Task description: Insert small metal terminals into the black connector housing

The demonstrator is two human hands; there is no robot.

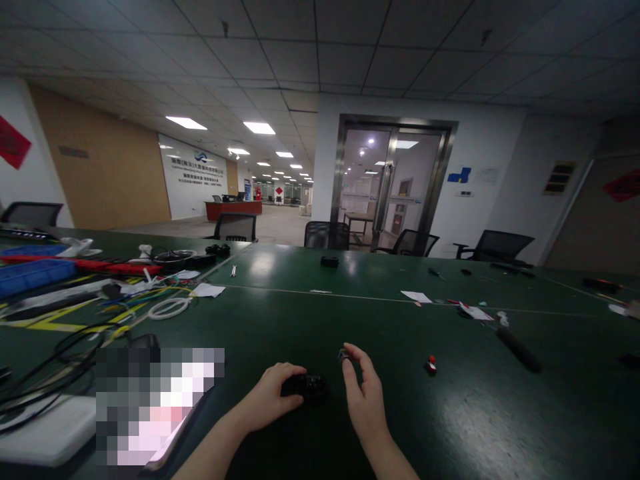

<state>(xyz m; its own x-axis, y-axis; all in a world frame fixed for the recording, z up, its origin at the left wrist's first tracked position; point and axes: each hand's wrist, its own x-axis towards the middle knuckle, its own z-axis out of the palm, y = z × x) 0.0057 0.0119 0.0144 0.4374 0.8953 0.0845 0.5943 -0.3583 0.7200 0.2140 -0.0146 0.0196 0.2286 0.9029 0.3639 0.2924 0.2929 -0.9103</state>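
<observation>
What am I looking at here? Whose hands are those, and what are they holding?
A person wears a camera on the head, so you see their own two hands from above. The left hand holds a small black part down on a big green table. The right hand pinches a tiny piece between its fingertips. A little red thing lies to the right, and wires and blue trays lie to the left. Office chairs stand behind.

dark green table (300,313), black part (306,385), blue bin (30,275), white cable coil (169,308)
</observation>
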